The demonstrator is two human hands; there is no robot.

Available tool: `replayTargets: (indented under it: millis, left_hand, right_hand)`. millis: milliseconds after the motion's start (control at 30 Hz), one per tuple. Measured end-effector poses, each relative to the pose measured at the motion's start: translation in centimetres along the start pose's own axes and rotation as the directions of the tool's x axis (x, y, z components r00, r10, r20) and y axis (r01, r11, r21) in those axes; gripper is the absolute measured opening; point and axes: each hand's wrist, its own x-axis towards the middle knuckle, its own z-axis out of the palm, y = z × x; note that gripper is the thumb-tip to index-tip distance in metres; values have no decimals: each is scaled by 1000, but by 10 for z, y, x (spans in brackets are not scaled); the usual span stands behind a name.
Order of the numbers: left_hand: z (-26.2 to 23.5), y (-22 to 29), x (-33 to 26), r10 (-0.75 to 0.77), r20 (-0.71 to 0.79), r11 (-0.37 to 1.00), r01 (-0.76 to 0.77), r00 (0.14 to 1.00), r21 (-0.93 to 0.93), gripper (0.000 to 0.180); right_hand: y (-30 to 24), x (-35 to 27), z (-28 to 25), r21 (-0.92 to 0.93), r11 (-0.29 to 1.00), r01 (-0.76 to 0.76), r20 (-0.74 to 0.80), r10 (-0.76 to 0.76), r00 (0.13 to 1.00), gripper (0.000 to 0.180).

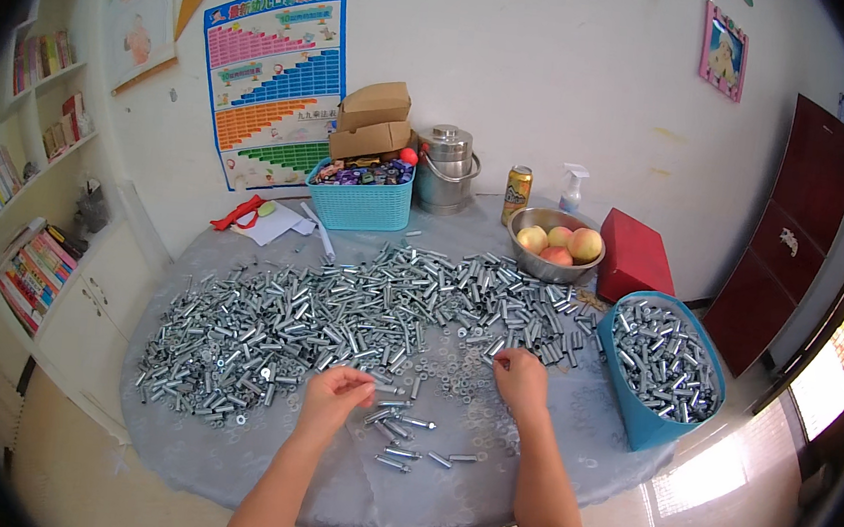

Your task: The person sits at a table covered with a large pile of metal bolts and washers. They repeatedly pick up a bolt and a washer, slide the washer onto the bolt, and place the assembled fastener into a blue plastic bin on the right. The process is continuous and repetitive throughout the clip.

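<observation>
I see my left hand curled over the near edge of the big heap of metal bolts on the desk, fingers pinched together, probably on a small bolt, though I cannot tell for sure. My right hand rests fingers-down among loose washers, seemingly pinching one. A few finished bolts lie between and just below both hands. A blue bin of bolts stands to the right.
</observation>
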Motion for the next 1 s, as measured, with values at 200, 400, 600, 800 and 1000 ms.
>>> replayTargets:
  millis: [200,400,600,800,1000]
  left_hand:
    - [-52,-33,-36,-10,-12,971,12,1000,239,12]
    - [-53,-51,-51,112,-5,951,-106,994,290,11]
    - [-33,-26,-22,363,-40,761,-271,931,589,11]
    - [-14,-33,38,462,150,512,-401,874,760,8]
    - [34,-33,96,330,39,654,-258,943,711,13]
  right_hand:
    - [-5,-5,11,15,999,41,51,-42,998,17]
    - [-13,-8,11,0,998,68,76,-68,995,21]
    - [-17,-9,11,-54,994,93,77,-89,993,22]
    - [-13,-7,13,37,995,96,28,-97,995,21]
    - [-20,-7,10,130,987,98,16,-101,995,19]
